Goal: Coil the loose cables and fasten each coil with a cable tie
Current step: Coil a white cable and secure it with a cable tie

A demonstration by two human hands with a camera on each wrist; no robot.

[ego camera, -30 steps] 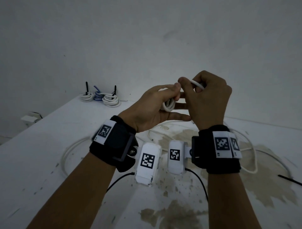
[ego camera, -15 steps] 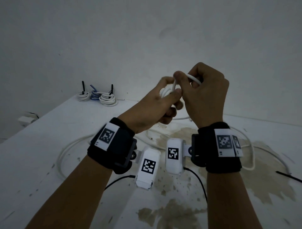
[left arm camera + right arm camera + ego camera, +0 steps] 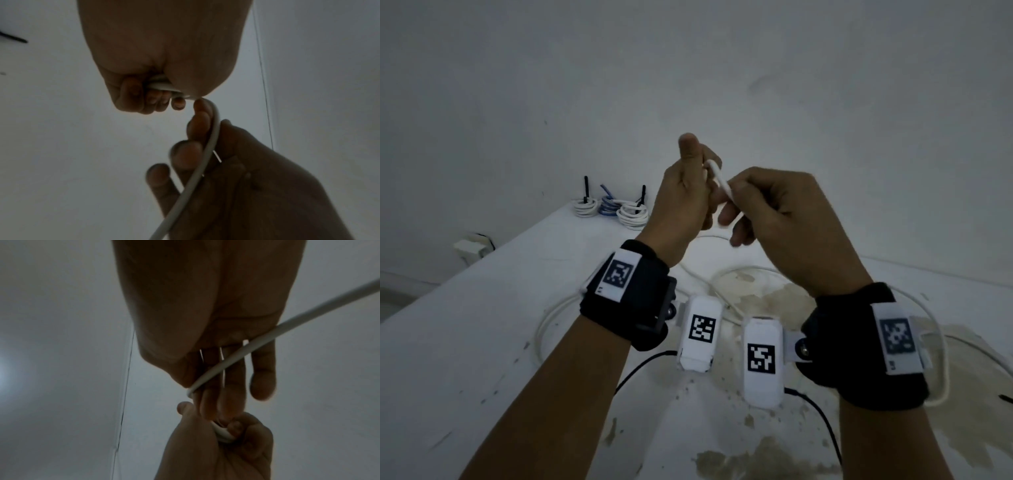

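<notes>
Coiling in progress: the left hand (image 3: pixel 681 205) is clenching the wound loops of one white cable (image 3: pixel 722 183) above the table (image 3: pixel 482 325), while the right hand (image 3: pixel 784 219) is pinching its free run; next, probably another wrap. Three tied coils (image 3: pixel 613 209) are lying far left.

Stained white table (image 3: pixel 465 342) against a plain white wall (image 3: pixel 825 102).
</notes>
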